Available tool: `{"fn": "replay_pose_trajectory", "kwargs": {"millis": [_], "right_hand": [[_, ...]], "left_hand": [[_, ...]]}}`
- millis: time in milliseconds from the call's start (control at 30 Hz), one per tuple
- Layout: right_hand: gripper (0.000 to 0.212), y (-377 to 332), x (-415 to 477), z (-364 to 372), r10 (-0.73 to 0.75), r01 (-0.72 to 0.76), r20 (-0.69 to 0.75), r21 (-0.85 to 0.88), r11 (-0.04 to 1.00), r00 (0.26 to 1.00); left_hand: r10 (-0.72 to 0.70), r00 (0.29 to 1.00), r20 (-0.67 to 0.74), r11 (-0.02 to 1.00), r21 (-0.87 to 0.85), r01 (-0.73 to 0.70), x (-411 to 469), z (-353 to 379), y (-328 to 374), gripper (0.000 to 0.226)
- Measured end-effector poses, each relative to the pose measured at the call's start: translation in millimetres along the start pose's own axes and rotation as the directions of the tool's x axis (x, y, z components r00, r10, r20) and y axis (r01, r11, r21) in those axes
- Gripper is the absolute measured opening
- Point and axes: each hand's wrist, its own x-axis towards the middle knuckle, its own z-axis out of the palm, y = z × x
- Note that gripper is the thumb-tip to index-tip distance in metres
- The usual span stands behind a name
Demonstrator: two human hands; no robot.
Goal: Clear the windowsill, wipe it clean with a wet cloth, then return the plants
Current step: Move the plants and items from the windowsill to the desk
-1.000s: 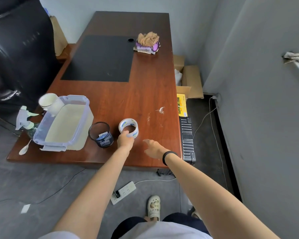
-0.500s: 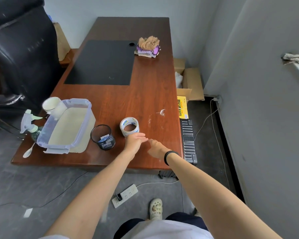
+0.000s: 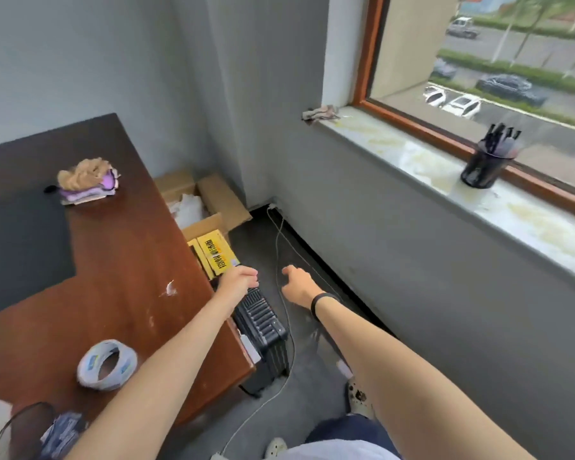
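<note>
seen from the head camera, the left hand (image 3: 241, 280) hangs over the right edge of the reddish-brown wooden desk (image 3: 120, 260), its fingers loosely curled and holding nothing. the right hand (image 3: 297, 285), with a black band at the wrist, is stretched out beside it over the floor, fingers relaxed and a little apart, also holding nothing; the two hands are near each other but not touching. the pale stone windowsill (image 3: 409, 151) runs along the right under a brown wooden window frame (image 3: 422, 127), well apart from both hands, and its surface shows yellowish blotches. a crumpled grey-pink cloth (image 3: 321, 112) lies at the sill's far left end, overhanging its corner. a black mesh pen pot (image 3: 480, 171) holding dark pens stands upright further along the sill, just beside the frame. on the desk, a white roll of tape with blue print (image 3: 107, 365) lies near the front edge, a black mesh cup (image 3: 17, 433) sits at the near left corner, a heap of tan and purple cloths (image 3: 87, 182) rests toward the far edge beside a black desk mat (image 3: 20, 240). between desk and wall, on the dark grey floor (image 3: 312, 376), are a black ribbed case (image 3: 263, 330), a yellow printed box (image 3: 214, 255), open brown cardboard boxes (image 3: 213, 194) and a thin white cable (image 3: 278, 240). the walls are grey; parked cars show through the glass.
</note>
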Motion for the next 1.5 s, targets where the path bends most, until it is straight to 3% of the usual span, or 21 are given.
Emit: {"fn": "replay_pose_trajectory", "kwargs": {"millis": [233,500,667,800,900,1033,1167,1333,1500], "right_hand": [[0.052,113,-2,-121,0.247,-0.19,-0.276,0.218,0.957,0.929],[0.057,218,1,-245,0.406,-0.169,-0.541,0.435,0.885,0.737],[0.062,265,25,-308,0.466,-0.124,-0.632,0.508,0.853,0.619],[0.071,282,49,-345,0.477,-0.039,-0.671,0.557,0.83,0.568],[0.07,291,64,-361,0.439,-0.047,-0.667,0.519,0.853,0.603],[0.051,300,76,-375,0.378,-0.038,-0.647,0.475,0.879,0.662],[0.029,308,81,-385,0.335,0.013,-0.715,0.433,0.901,0.613],[0.019,308,84,-390,0.339,-0.012,-0.775,0.394,0.919,0.533],[0.014,278,89,-381,0.152,0.057,-0.823,0.217,0.974,0.547]], "left_hand": [[0.151,0.921,0.359,0.967,0.14,-0.213,18,150,96,0.023],[0.226,0.834,0.503,0.89,0.241,-0.387,42,284,193,0.025],[0.284,0.808,0.515,0.841,0.271,-0.468,67,350,249,0.03],[0.314,0.798,0.514,0.83,0.259,-0.494,87,392,287,0.039],[0.306,0.81,0.5,0.855,0.229,-0.464,95,413,302,0.05],[0.27,0.827,0.493,0.903,0.169,-0.395,98,431,313,0.067],[0.249,0.826,0.506,0.916,0.153,-0.37,105,443,313,0.065],[0.244,0.846,0.474,0.933,0.122,-0.338,103,446,313,0.059],[0.246,0.913,0.324,0.96,0.051,-0.276,109,436,323,0.054]]}}
